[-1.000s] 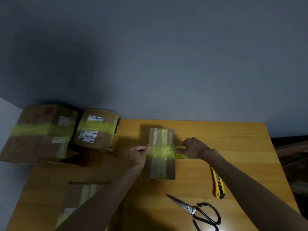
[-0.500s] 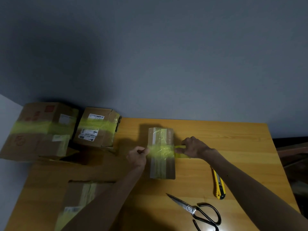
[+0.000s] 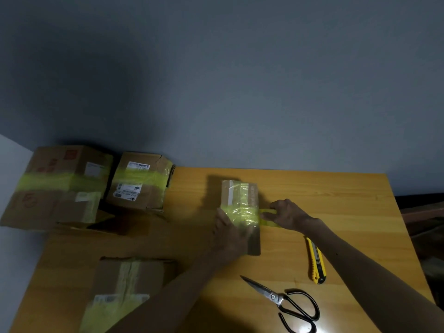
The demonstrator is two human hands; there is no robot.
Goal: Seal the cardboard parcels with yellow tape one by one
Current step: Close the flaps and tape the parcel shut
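While the left hand (image 3: 230, 239) presses flat on the small cardboard parcel (image 3: 240, 193) in the middle of the table (image 3: 336, 200), the right hand (image 3: 286, 213) pinches the yellow tape (image 3: 240, 212) at its right edge. The band seems laid; next the tape needs cutting, perhaps with the scissors (image 3: 283, 301).

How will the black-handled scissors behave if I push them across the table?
The scissors lie flat on the smooth table, so they will probably slide, not roll. Their metal blades suggest stiffness and some weight.
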